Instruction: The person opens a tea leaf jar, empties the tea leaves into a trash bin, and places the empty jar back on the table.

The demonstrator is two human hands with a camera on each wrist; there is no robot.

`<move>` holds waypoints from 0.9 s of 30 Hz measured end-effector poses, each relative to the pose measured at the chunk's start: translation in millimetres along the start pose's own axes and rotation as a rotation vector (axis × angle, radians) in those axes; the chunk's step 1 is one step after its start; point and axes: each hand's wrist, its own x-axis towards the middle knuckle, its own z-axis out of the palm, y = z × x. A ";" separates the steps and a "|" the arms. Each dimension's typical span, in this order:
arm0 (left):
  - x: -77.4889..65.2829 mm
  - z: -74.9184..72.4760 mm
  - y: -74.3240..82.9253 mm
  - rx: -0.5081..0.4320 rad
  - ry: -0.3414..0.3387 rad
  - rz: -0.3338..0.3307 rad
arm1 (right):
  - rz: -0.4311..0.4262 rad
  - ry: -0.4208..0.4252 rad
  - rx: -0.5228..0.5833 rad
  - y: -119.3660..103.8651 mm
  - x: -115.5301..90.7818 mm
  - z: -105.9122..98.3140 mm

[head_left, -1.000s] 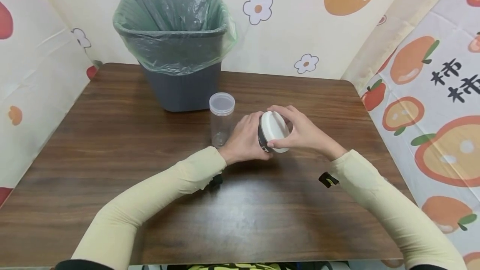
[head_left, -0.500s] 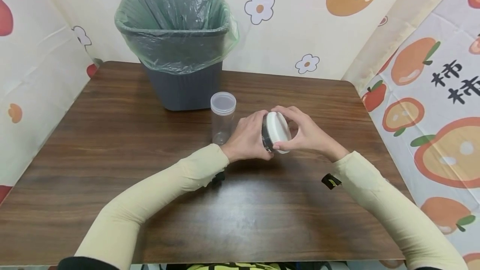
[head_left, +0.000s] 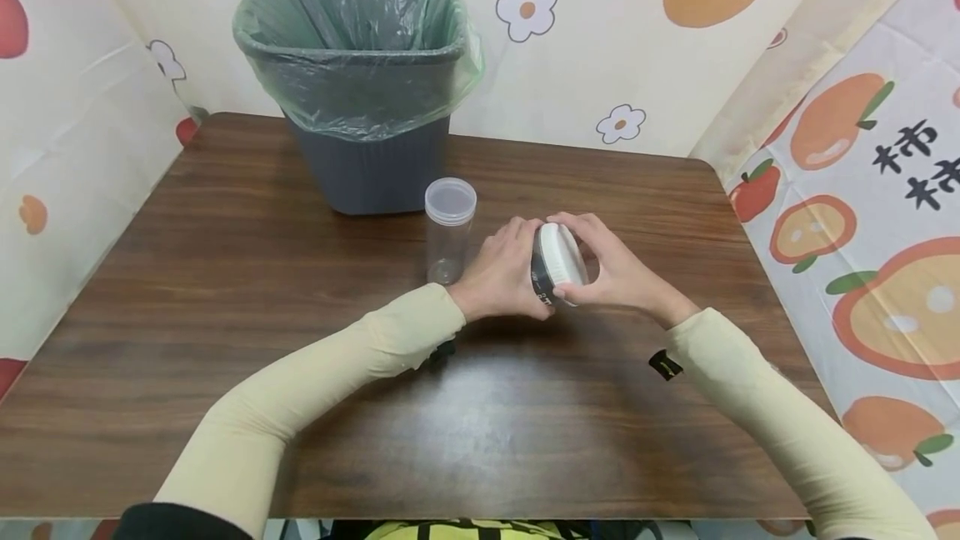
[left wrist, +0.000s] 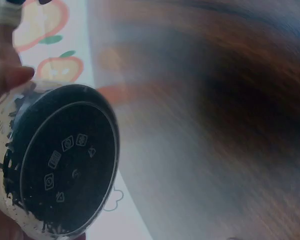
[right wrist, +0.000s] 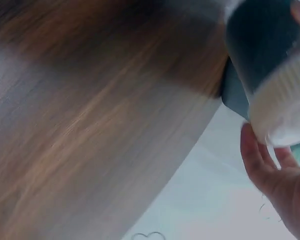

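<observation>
My left hand (head_left: 501,275) grips the body of a jar with a white ribbed screw lid (head_left: 564,255). The jar (left wrist: 70,160) is see-through with dark contents; in the left wrist view its round base faces the camera, with small recycling-type marks and printed lettering on the side. My right hand (head_left: 618,273) holds the lid by its rim, fingers on the far side and thumb on the near side. The jar is tilted, lid toward the right hand, above the table. Its lid (right wrist: 282,107) sits on the body in the right wrist view. The left hand covers most of the body.
A clear empty plastic container (head_left: 447,244) with a translucent top stands just left of the left hand. Behind it, a dark grey bin (head_left: 375,165) with a green liner bag stands at the back of the wooden table (head_left: 225,273). Patterned sheets hang around.
The jar and both hands have shifted slightly right in the head view, and the lid has turned to show more of its ribbed edge. Both hands keep their grip.
</observation>
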 end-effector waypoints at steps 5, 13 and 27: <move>1.4 3.1 2.8 0.009 0.045 -0.004 | 0.009 0.164 -0.077 -2.1 3.1 22.8; 5.4 1.7 4.3 -0.083 0.065 -0.006 | -0.122 0.487 0.005 -8.0 7.8 36.7; 3.5 -11.0 3.5 -0.191 -0.031 -0.017 | -0.391 0.494 -0.041 0.1 8.8 32.1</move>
